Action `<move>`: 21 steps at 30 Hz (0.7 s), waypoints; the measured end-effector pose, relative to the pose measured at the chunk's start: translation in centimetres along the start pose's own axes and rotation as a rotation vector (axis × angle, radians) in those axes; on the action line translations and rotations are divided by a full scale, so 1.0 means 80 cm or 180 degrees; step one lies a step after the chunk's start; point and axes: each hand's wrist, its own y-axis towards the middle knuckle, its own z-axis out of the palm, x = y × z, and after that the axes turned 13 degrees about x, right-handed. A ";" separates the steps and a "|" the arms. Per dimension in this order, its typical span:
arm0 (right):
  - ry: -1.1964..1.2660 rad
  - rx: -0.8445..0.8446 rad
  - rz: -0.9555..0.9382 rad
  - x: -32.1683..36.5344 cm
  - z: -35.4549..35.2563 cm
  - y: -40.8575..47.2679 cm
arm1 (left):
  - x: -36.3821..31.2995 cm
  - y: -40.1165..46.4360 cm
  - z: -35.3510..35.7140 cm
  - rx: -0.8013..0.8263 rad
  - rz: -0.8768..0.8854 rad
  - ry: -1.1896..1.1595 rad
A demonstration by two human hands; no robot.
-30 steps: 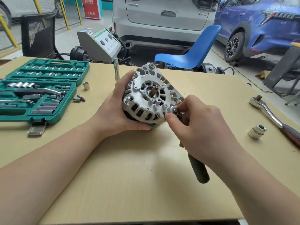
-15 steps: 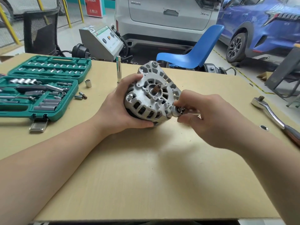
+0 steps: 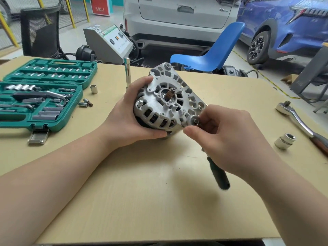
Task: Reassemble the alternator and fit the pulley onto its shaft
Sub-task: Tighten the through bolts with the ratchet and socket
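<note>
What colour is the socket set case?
Teal green socket set case, clearest in the head view.

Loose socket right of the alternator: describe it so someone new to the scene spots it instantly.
Start at the tan table and go to its right edge, where the big chrome ratchet lies. The loose socket stands on end just left of the ratchet's handle, clear of both hands. It is short, fat and pale with a hex opening facing up, unlike the slimmer sockets by the green case.

The alternator (image 3: 166, 102) housing is rough, matt cast metal, its shaft (image 3: 171, 93) dull brown. The tabletop (image 3: 142, 192) is smooth pale wood-grain. At left, the green plastic case (image 3: 58, 121) holds shiny metal sockets. The ratchet (image 3: 294, 118) at right gleams chrome.
</note>
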 end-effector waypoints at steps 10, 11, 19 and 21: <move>-0.0873 0.0077 -0.0386 -0.003 -0.014 0.010 | -0.038 0.000 0.039 -0.0733 0.0331 0.1808; -0.0745 0.0090 -0.0305 -0.003 -0.015 0.011 | -0.043 0.001 0.042 -0.0778 0.0369 0.1939; 0.0045 -0.0115 0.0124 0.002 0.001 0.008 | -0.043 0.000 0.039 -0.0592 0.0369 0.2182; 0.0130 -0.0091 0.0139 0.003 0.001 0.007 | -0.039 0.001 0.038 -0.0608 0.0441 0.2341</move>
